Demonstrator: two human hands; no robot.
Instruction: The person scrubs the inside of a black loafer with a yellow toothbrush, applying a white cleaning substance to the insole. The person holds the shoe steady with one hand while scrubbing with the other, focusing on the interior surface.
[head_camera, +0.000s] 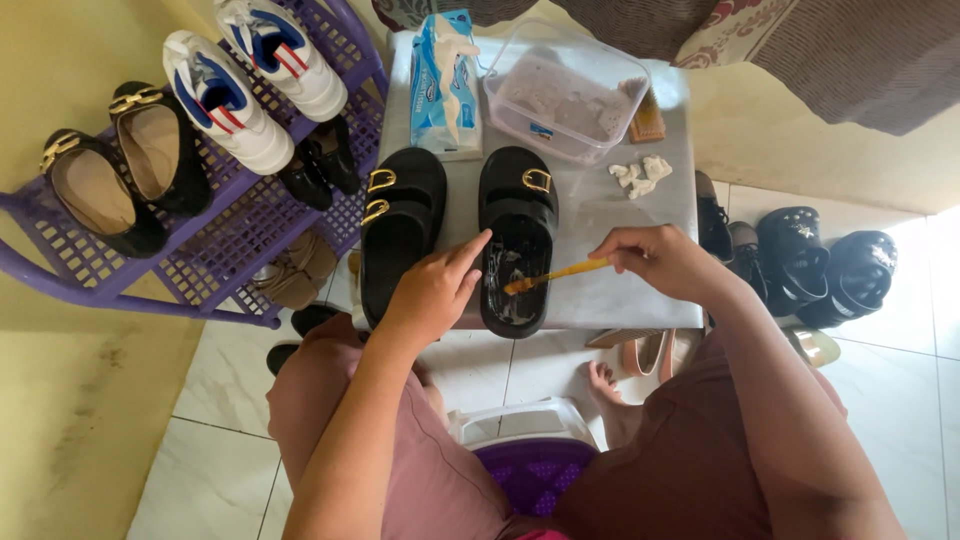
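The person is pinching a small yellow-handled brush (556, 273) in the right hand (655, 260), its fingers closed around the handle's end, while the bristle end is resting inside the right-hand black sandal (516, 240) on the small white table (640, 215). The left hand (432, 292) is steadying that sandal's edge, index finger stretched out and the other fingers curled. A second black sandal (398, 225) is lying just beside it. A clear plastic tub (565, 90), a tissue pack (444, 85) and crumpled tissue bits (640, 175) are sitting behind, a purple shoe rack (215, 250) standing to the left.
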